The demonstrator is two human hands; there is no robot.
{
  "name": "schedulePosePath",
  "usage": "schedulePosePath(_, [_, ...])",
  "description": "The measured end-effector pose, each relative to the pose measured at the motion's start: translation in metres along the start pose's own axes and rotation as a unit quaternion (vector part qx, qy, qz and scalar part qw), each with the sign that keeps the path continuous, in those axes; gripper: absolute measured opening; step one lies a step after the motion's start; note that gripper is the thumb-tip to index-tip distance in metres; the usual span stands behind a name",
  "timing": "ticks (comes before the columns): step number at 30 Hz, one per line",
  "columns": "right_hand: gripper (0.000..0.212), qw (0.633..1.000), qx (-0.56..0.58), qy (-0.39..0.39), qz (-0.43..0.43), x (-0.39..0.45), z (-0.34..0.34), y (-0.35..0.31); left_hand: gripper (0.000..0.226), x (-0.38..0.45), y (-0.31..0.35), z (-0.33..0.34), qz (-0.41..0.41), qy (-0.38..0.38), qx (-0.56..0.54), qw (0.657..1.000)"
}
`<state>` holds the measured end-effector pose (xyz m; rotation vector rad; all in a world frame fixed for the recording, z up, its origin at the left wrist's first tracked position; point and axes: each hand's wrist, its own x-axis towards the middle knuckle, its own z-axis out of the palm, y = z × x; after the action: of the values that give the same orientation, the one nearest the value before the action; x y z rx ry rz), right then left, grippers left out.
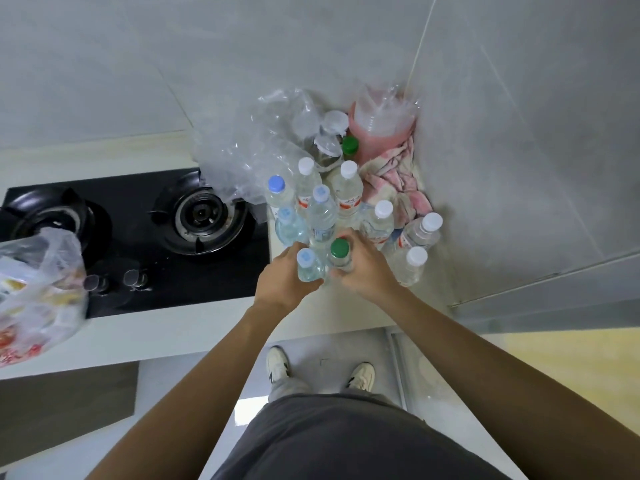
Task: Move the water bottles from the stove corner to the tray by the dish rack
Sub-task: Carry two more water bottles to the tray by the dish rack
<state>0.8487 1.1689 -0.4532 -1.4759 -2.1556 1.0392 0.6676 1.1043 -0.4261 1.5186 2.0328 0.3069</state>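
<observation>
Several clear water bottles stand clustered on the white counter (349,313) in the corner right of the stove. My left hand (282,284) grips a bottle with a pale blue cap (306,258) at the front of the cluster. My right hand (365,268) grips the bottle beside it, which has a green cap (339,249). Behind them stand more blue-capped bottles (321,202) and white-capped bottles with red labels (348,183). Three white-capped bottles (415,259) stand to the right, near the wall. The tray and dish rack are not in view.
A black two-burner gas stove (156,233) lies left of the bottles. Crumpled clear plastic wrap (249,150) sits behind them. A pink container (377,129) and a pink cloth (398,178) fill the corner. A plastic bag (38,289) hangs at far left. Grey tiled walls enclose the corner.
</observation>
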Motion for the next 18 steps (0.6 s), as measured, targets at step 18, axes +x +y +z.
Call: schedulePosePath(18, [0.059, 0.998, -0.017, -0.027, -0.051, -0.052, 0.025, -0.003, 0.057, -0.066, -0.063, 0.006, -0.01, 0.042, -0.084, 0.996])
